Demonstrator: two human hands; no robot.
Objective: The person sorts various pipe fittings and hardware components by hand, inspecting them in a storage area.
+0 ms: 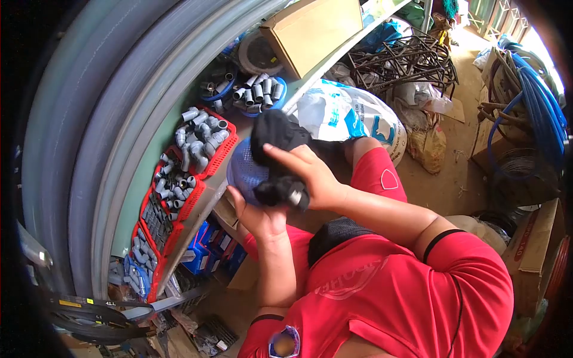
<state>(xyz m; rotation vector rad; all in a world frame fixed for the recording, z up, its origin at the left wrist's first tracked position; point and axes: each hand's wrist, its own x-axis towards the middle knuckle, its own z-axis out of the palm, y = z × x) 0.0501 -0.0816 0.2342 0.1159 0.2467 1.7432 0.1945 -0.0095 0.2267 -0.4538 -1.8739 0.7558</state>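
A blue perforated plastic basket is in front of me, tilted and partly covered. My left hand is below it, palm up, with the thumb against its lower edge; the other fingers are mostly hidden. Bunched black material, looking like cloth, lies over the basket. A second black lump with a small pale patch hangs just above my left palm. My right hand is closed around the black material from the right, its index finger stretched across it. Blur hides the exact kind of the black item.
Red baskets of grey pipe fittings line the shelf at left, beside large curved grey pipes. A blue bowl of fittings and a cardboard box are farther back. A white sack and metal frames stand beyond my knee.
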